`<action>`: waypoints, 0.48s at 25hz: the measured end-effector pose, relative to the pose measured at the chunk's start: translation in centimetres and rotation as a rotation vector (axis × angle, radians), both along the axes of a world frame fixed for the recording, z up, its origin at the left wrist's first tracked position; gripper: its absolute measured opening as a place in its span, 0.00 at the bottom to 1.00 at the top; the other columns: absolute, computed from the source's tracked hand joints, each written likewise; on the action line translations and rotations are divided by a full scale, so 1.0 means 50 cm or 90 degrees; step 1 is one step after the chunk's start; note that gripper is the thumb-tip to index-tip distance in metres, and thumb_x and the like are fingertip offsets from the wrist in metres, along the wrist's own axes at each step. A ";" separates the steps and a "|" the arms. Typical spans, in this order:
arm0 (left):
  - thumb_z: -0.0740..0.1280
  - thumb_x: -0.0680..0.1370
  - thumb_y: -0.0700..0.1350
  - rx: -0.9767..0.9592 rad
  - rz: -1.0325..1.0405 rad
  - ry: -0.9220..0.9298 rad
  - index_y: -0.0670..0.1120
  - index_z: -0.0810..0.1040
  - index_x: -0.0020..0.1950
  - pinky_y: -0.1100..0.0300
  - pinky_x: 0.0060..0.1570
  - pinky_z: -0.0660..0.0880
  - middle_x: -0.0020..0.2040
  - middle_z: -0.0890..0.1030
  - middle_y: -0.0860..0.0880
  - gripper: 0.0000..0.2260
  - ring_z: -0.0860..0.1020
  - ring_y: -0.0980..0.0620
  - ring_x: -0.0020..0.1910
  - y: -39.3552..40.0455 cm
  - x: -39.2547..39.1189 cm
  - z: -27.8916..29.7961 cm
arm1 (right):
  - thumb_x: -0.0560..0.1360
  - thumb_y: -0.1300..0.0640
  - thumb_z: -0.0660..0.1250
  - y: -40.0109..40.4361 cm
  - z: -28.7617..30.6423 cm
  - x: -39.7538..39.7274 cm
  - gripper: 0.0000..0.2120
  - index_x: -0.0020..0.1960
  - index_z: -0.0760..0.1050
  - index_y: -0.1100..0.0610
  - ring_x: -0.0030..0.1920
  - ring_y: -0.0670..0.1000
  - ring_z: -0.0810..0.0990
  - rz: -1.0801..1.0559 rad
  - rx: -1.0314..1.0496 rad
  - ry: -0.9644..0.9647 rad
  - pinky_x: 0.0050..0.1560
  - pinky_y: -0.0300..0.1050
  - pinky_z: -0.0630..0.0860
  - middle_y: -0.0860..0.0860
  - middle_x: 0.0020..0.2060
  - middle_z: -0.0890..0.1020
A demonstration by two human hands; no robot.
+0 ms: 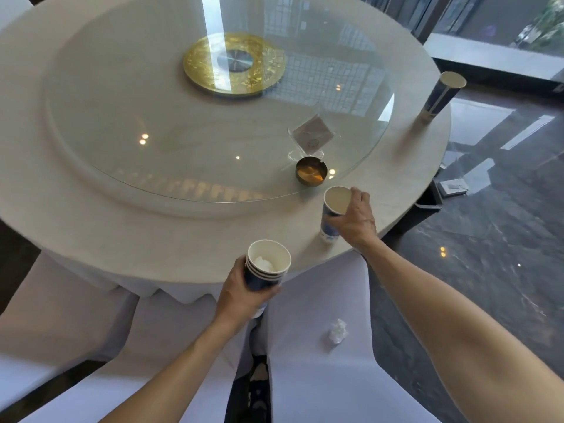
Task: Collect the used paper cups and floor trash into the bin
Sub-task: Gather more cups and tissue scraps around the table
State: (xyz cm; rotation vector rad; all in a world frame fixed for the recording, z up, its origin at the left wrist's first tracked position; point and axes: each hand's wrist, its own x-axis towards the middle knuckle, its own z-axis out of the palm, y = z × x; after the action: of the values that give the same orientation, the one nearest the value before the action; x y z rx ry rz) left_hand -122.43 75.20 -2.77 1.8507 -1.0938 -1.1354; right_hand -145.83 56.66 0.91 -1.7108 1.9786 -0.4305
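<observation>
While my left hand (241, 288) grips the nested cup stack (266, 265) at 6 o'clock off the table (128, 239), my right hand (354, 221) closes on the cup (334, 206) at 4 o'clock, so nesting it likely comes next.

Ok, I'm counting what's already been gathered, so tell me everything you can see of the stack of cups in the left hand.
The stack of paper cups looks like about four nested cups, going by the ringed rims: dark blue outside, pale at the base, cream inside. It is upright, tilted slightly, held off the table just beyond its near edge. A crumpled white tissue sits inside the top cup. The left hand wraps its lower wall; nothing else touches it.
</observation>
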 end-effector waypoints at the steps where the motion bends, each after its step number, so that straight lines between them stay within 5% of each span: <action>1: 0.85 0.65 0.48 -0.004 0.001 0.012 0.52 0.75 0.65 0.65 0.49 0.75 0.58 0.83 0.56 0.33 0.80 0.60 0.56 -0.011 -0.008 0.010 | 0.69 0.48 0.77 0.018 0.001 -0.006 0.43 0.76 0.59 0.57 0.64 0.62 0.73 0.014 0.006 -0.006 0.63 0.62 0.76 0.57 0.66 0.67; 4: 0.84 0.67 0.47 -0.044 0.001 0.032 0.52 0.73 0.63 0.74 0.42 0.73 0.55 0.81 0.62 0.30 0.79 0.67 0.53 -0.056 -0.043 0.065 | 0.69 0.49 0.79 0.096 0.001 -0.034 0.46 0.77 0.56 0.55 0.64 0.62 0.74 0.048 0.055 -0.044 0.64 0.63 0.76 0.57 0.67 0.65; 8: 0.85 0.67 0.49 -0.106 -0.006 0.061 0.54 0.69 0.66 0.71 0.47 0.73 0.58 0.80 0.57 0.34 0.79 0.58 0.55 -0.115 -0.103 0.141 | 0.65 0.43 0.80 0.191 -0.017 -0.085 0.53 0.79 0.54 0.54 0.71 0.59 0.71 0.043 0.113 -0.074 0.70 0.61 0.73 0.55 0.74 0.65; 12: 0.85 0.66 0.47 -0.146 -0.020 0.096 0.49 0.69 0.71 0.77 0.46 0.74 0.63 0.79 0.53 0.38 0.78 0.55 0.59 -0.138 -0.173 0.179 | 0.61 0.42 0.80 0.268 -0.011 -0.121 0.44 0.71 0.62 0.45 0.65 0.50 0.75 0.065 0.115 -0.159 0.65 0.55 0.78 0.48 0.65 0.72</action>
State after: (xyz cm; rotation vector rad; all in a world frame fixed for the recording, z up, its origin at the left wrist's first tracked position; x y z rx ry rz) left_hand -131.08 68.33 6.15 1.5510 -1.1197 -1.0987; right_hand -151.89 70.05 0.34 -1.5552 1.6916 -0.3949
